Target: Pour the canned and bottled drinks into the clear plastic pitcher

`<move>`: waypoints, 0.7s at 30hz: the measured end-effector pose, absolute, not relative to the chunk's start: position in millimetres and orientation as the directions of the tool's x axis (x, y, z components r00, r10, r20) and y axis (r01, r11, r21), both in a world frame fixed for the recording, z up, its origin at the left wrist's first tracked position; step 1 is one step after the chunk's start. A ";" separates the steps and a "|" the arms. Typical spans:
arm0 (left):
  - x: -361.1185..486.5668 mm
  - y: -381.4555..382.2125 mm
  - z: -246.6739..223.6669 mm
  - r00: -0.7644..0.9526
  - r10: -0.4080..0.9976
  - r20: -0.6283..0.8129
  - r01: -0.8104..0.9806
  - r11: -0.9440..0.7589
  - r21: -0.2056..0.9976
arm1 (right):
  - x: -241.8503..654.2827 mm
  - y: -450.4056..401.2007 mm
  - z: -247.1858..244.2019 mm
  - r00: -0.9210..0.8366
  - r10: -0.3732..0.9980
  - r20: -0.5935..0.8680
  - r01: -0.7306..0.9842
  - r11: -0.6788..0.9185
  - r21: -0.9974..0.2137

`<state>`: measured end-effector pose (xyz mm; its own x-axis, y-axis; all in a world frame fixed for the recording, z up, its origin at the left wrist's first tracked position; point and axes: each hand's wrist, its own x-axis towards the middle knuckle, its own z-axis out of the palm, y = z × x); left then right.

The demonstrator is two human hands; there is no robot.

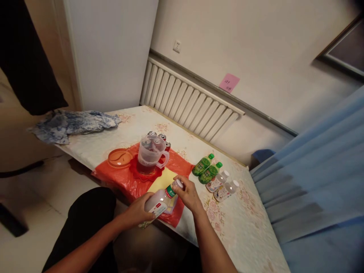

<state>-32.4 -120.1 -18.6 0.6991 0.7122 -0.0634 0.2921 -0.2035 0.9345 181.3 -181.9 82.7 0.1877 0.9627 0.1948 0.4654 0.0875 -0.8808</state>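
My left hand (140, 209) is wrapped round the body of a clear bottle (159, 201) with a white label and a green neck band. The fingers of my right hand (188, 191) close on its white cap (178, 183). The bottle is tilted, cap end up and to the right, over the table's near edge. Just beyond it, a clear plastic pitcher (150, 153) with dark liquid low inside stands on a red scalloped tray (136, 172). An orange lid (120, 157) lies left of the pitcher. Yellow paper (163, 178) lies beneath the bottle, on red plastic sheeting (106, 172).
Cans (168, 145) stand behind the pitcher. Two green bottles (202, 165) and two clear white-capped bottles (224, 191) lie to the right on the flowered tablecloth (244, 223). A blue-white cloth (76, 124) lies at the left. A blue curtain (318, 178) hangs at the right.
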 end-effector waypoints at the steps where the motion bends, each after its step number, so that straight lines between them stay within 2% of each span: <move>1: -34.4 -119.9 -17.5 0.701 0.709 -0.069 0.288 -0.193 0.938 | 180.9 -180.3 81.0 0.180 0.964 0.197 0.462 0.094 -0.882; 5: -40.2 -118.5 -10.9 0.706 0.700 -0.102 0.281 -0.145 0.949 | 181.3 -171.2 72.2 0.200 0.967 0.159 0.292 0.096 -0.952; 9: -45.9 -114.7 -11.6 0.713 0.689 -0.132 0.293 -0.121 0.948 | 180.2 -163.2 64.2 0.154 0.988 -0.006 0.066 -0.016 -0.998; 11: -49.3 -113.4 -14.6 0.723 0.677 -0.138 0.276 -0.100 0.956 | 178.1 -161.5 61.4 0.164 0.986 -0.037 0.038 -0.044 -0.998; 13: -52.3 -113.1 -17.5 0.728 0.672 -0.140 0.265 -0.088 0.960 | 175.5 -161.3 59.8 0.186 0.982 0.030 0.124 0.007 -0.992; 16: -56.3 -113.8 -20.5 0.737 0.656 -0.160 0.265 -0.064 0.962 | 173.4 -162.4 59.6 0.139 0.981 0.135 0.352 0.078 -0.933; 18: -59.1 -113.9 -22.5 0.740 0.647 -0.181 0.285 -0.059 0.957 | 174.2 -163.3 59.9 0.089 0.989 0.118 0.443 0.067 -0.894; 21: -63.7 -113.4 -26.1 0.729 0.654 -0.203 0.343 -0.092 0.935 | 177.0 -164.8 58.5 0.049 0.998 0.034 0.452 0.009 -0.892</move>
<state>-63.7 -113.4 -26.1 0.7291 0.6535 -0.2034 0.3433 -0.0920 0.9347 177.0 -164.8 58.5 0.0492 0.9982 0.0345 0.4522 0.0085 -0.8919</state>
